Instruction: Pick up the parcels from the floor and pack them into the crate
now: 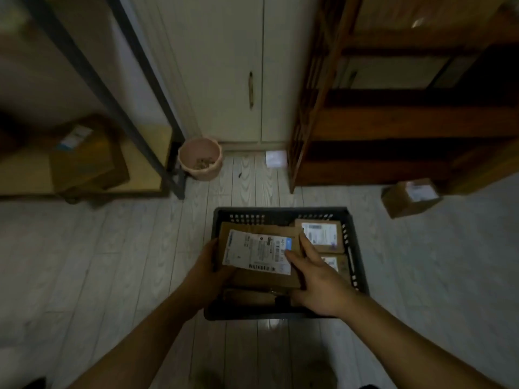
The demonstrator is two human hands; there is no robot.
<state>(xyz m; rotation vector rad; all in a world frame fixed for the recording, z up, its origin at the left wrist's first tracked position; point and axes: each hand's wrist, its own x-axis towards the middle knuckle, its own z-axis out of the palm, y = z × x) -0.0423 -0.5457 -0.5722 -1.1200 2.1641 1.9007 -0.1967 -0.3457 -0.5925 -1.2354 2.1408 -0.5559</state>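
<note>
Holding the parcel (pixel 266 280) over the crate (pixel 280 212), left hand (pixel 207 266) and right hand (pixel 318 280) grip its sides; label (pixel 258 252) blurred.

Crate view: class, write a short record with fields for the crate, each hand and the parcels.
crate: black, on the floor
held parcel: labelled brown box above the crate's left side
left hand: grips its left edge
right hand: holds its right edge
packed parcels: two labelled boxes show along the right wall
floor parcel: one box beside the wooden shelf
</note>
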